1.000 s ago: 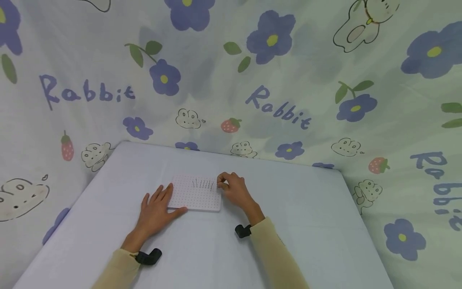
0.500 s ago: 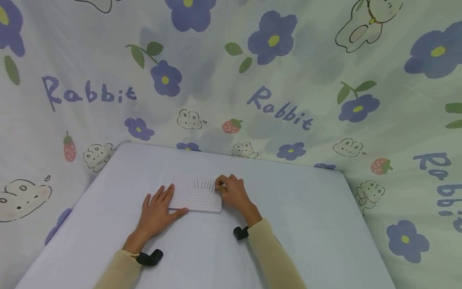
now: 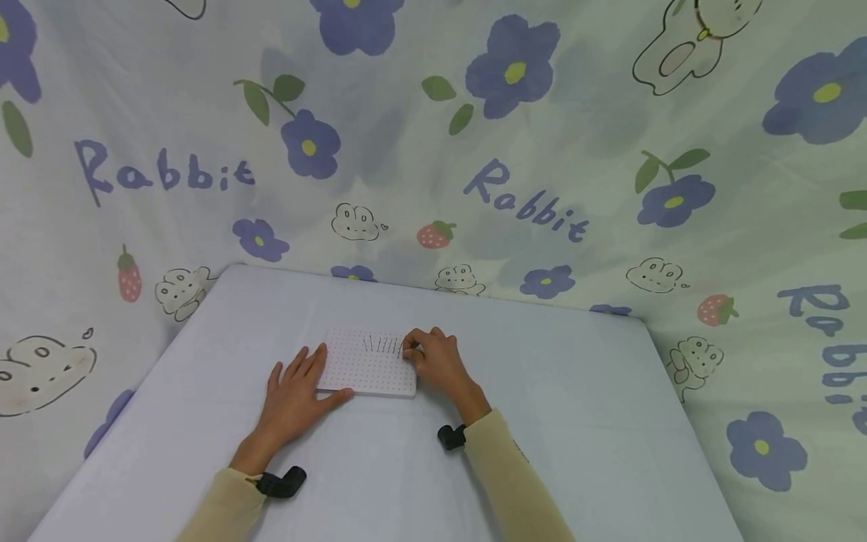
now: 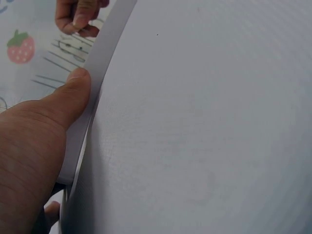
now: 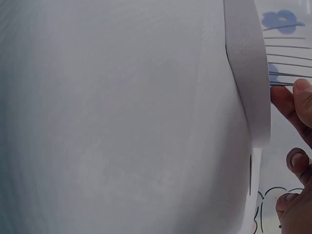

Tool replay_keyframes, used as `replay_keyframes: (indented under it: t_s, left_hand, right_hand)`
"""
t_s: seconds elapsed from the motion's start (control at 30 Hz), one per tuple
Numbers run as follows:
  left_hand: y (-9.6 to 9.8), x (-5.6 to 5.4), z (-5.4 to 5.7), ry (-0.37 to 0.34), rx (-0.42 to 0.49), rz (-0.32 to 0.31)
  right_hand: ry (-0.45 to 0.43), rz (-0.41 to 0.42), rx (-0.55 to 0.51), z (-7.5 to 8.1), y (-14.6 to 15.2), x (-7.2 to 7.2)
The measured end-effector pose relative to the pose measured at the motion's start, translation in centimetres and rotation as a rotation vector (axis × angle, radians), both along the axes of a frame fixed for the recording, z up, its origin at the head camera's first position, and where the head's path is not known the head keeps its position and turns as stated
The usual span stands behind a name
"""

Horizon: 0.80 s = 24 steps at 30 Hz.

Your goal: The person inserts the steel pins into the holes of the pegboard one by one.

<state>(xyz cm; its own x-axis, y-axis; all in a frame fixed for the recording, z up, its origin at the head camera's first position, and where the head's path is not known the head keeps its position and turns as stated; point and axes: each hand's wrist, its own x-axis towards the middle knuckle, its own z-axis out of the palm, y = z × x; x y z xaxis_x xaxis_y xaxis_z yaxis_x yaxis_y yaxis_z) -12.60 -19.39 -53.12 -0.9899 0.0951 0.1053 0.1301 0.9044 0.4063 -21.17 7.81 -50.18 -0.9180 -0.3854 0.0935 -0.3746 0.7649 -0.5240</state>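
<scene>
A white board [image 3: 366,380] with rows of small holes lies on the table. Several thin dark pins [image 3: 381,344] stand in a row toward its far right part. My left hand [image 3: 294,395] rests at the board's left, fingers spread along the left edge and thumb [image 4: 73,92] against the near edge. At the right end of the row, my right hand [image 3: 436,357] pinches a thin dark pin [image 5: 280,84] between thumb and index finger. The lower end of that pin is close to the board. The other right fingers are bent away from the pins.
A white cloth-covered table [image 3: 576,436] surrounds the board. Behind it hangs a curtain [image 3: 393,143] printed with flowers, rabbits and strawberries. Each wrist carries a small black camera [image 3: 281,482].
The right hand has moved slightly left and down to the row's right end with the pin, then stays there. The left hand keeps its place on the board.
</scene>
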Motion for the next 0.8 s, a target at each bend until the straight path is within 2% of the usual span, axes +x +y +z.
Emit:
replay_keyframes:
  t_s: [0.3, 0.4, 0.53, 0.63, 0.8]
  left_hand:
    - [0.1, 0.1, 0.0, -0.003, -0.003, 0.003]
    - [0.1, 0.1, 0.0, -0.007, -0.003, 0.004]
    - [0.2, 0.2, 0.1, -0.010, -0.002, 0.000]
    - [0.1, 0.1, 0.1, -0.002, 0.000, -0.003]
    - [0.1, 0.1, 0.2, 0.007, 0.003, -0.003]
  right_hand:
    - [0.003, -0.016, 0.009, -0.3, -0.1, 0.0]
    - [-0.024, -0.013, -0.001, -0.1, 0.1, 0.0]
    - [-0.110, -0.007, -0.106, 1.0, 0.8, -0.2]
    - [-0.121, -0.018, -0.170, 2.1, 1.7, -0.7]
    - [-0.102, -0.062, -0.127, 3.0, 3.1, -1.6]
